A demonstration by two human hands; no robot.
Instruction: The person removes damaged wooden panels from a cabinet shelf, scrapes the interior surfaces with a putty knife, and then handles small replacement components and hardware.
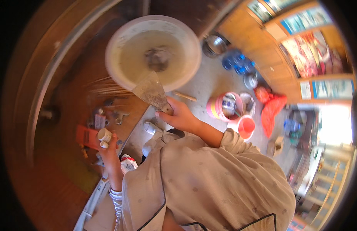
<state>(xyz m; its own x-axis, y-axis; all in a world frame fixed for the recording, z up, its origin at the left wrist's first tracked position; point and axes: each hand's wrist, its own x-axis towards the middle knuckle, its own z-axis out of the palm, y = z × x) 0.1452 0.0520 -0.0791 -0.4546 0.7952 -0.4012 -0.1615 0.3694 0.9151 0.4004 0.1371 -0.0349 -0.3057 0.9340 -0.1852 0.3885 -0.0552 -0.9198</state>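
My right hand (182, 116) is closed on a wide-bladed scraper (149, 91), its blade stained and pointing up toward the near rim of a large white basin (192, 63). Cloudy, yellowish water fills part of the basin, and a dark grey lump (157, 58), perhaps a rag, lies in it. Lower left, my left hand (110, 149) grips a small cream-coloured cylinder (104, 134). A smaller white round piece (104, 144) shows just below that cylinder at the fingers. What these two pieces are, I cannot tell.
A brown tabletop (136, 109) carries a red box (86, 135) and thin sticks (109, 86). On the floor to the right stand a pink bucket (212, 107), a red-lined tub (246, 128), blue bottles (238, 61), a metal pot (215, 45) and red bags (272, 111). Wooden cabinets (263, 50) line the wall.
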